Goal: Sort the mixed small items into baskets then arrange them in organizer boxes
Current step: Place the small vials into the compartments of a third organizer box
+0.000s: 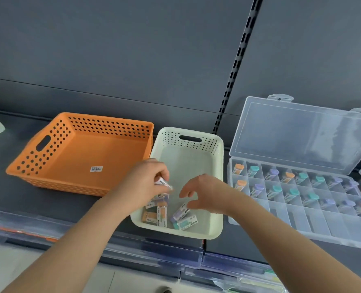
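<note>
our two bare forearms reach up from the bottom edge over the dark shelf [54, 216]. our left hand [147, 182] is pinched shut around a small white packet [163, 183], held just above the near left part of the cream basket [216, 227]. our right hand [205, 192] hovers over the same basket with its fingers loosely curled and apart, gripping nothing. below both hands, a handful of small boxed items [181, 217] in orange, purple and teal lie jumbled at the basket's near end. just left of it, touching at the rim, sits the orange basket [48, 144], holding only a sticker. to the right stands the clear organizer box [327, 227], lid raised, its far rows of compartments filled with capped items, the near row bare.
</note>
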`<state>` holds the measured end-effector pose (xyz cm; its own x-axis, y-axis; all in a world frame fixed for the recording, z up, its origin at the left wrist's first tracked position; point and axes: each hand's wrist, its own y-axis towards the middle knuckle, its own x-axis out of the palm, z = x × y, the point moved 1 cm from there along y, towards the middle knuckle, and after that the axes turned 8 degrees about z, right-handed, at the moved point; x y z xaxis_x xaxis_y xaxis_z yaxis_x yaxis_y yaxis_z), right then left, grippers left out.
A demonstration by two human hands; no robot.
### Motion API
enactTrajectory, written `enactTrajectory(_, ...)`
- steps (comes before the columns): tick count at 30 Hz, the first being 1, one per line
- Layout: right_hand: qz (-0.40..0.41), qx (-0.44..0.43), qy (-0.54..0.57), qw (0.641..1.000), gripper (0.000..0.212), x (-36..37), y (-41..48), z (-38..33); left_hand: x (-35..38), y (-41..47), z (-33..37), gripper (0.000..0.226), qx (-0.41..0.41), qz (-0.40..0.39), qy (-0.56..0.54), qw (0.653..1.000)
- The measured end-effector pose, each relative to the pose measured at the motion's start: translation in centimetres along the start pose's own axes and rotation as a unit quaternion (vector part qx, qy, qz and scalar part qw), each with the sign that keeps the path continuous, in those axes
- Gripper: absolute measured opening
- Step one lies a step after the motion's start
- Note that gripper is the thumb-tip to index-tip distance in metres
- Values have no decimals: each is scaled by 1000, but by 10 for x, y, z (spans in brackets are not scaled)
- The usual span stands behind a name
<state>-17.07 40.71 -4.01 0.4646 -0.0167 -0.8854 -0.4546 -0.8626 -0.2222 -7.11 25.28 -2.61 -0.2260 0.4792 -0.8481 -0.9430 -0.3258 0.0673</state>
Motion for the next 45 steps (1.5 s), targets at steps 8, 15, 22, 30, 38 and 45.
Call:
enactTrajectory(8, -96, -15, -52, 994, 30, 10, 24, -8, -18, -45, -30, 17, -43, 83, -84, 992)
enactTrajectory(15, 0, -6, -32, 999, 17, -8, 12, -1, -11, -45, -16, 18, -67, 134, -199, 968)
enactTrajectory(22, 229, 65, 281, 930, 20, -46, -64, 39, 17, -28, 51, 17, -43, 121, -296, 946)
enactTrajectory(30, 297, 156, 368, 867, 25, -46, -130, 100, 75, -2, 120, 15, 90, 54, -169, 980)
enactTrajectory(38, 310, 140, 282, 897, 19, -27, -145, 124, 102, 10, 142, 6, 145, 15, 72, 987)
enactTrajectory(45, 296, 144, 238, 914, 19, -17, -141, 129, 105, 14, 147, 14, 158, -12, 149, 976)
